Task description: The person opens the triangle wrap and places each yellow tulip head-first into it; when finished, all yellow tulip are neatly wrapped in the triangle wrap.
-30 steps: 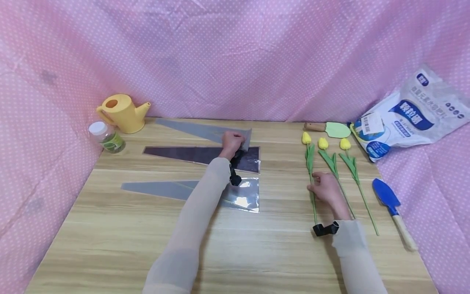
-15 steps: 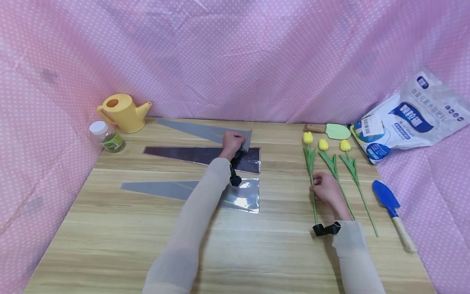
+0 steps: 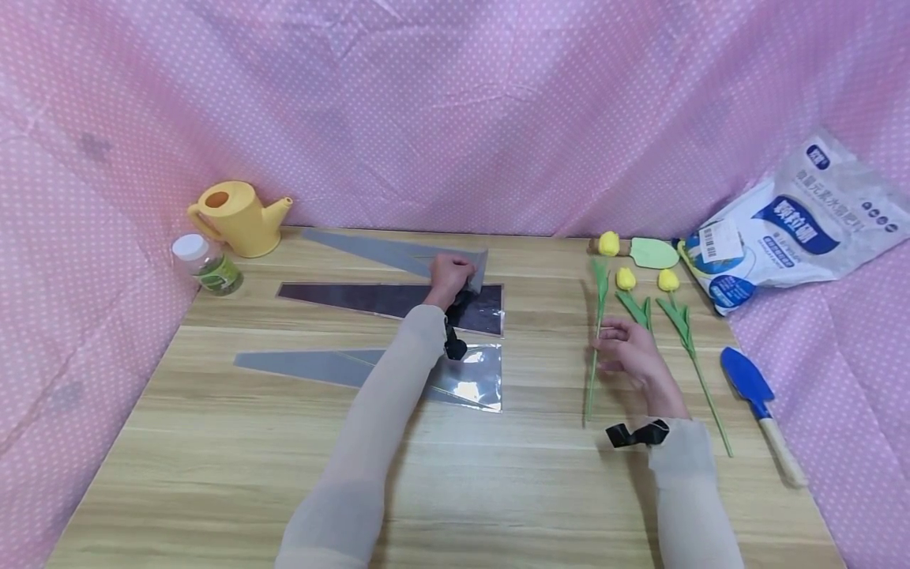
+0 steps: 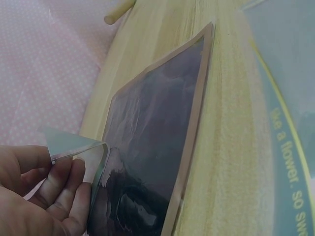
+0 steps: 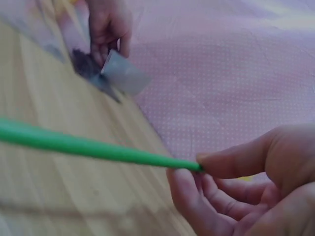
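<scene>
My left hand [image 3: 449,278] pinches the lifted wide end of the far grey flower sleeve [image 3: 377,249], a tapered plastic wrap lying at the table's back. In the left wrist view its edge [image 4: 74,140] stands up between thumb and fingers. Below it lies a dark flower sleeve [image 3: 341,296], partly under the left hand. A second grey sleeve [image 3: 306,365], partly clear, lies nearer, crossed by the left forearm. My right hand [image 3: 633,356] pinches the green stem of a yellow tulip [image 3: 608,243], raised off the table. Its stem [image 5: 98,150] crosses the right wrist view between thumb and fingertips.
Two more yellow tulips [image 3: 668,280] lie right of the held one, one partly behind the right hand. A green trowel [image 3: 654,252], blue trowel [image 3: 748,374] and white fertilizer bag [image 3: 789,229] are at right. A yellow watering can [image 3: 245,221] and small jar [image 3: 216,273] stand back left.
My right hand has lifted the leftmost tulip off the table; its flower has shifted up and right in view, its stem end left. My left hand has stayed still on the sleeve.
</scene>
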Demonstrator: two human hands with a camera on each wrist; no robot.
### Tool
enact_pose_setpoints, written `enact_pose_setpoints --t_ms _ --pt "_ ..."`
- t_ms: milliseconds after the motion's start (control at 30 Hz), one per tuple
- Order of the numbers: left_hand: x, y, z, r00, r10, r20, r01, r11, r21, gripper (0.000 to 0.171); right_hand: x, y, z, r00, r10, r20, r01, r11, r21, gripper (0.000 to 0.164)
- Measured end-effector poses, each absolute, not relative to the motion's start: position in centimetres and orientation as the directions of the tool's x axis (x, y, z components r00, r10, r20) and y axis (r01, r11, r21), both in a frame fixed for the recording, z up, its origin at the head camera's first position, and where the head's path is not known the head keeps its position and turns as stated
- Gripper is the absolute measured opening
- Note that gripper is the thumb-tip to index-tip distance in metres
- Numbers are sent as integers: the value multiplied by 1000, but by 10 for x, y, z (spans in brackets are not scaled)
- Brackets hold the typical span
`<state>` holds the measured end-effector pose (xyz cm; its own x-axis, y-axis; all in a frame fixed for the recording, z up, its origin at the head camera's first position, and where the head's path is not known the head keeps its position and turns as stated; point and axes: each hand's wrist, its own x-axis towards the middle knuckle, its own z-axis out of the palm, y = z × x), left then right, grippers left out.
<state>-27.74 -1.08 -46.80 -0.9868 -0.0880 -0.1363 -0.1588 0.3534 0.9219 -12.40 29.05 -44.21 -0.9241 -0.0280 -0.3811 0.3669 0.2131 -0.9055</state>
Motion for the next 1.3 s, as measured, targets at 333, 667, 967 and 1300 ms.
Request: enact_pose_setpoints --t_ms 333,667,967,1300 --pt "-277 -11 -469 -989 -78 -129 -148 339 929 14 -135 283 -433 -948 -26 -318 314 -239 -919 32" --pt "-277 -11 -470 -988 -78 -136 -154 319 935 14 -146 275 -431 -959 21 -282 243 -444 -862 34" --pt "-278 -11 -470 -984 -88 -153 -174 333 927 13 -165 259 -428 -954 105 -281 191 -511 -838 40" --pt "-277 -11 -470 -986 -82 -148 -167 330 929 14 -194 235 -417 -919 256 -299 85 -612 -786 41"
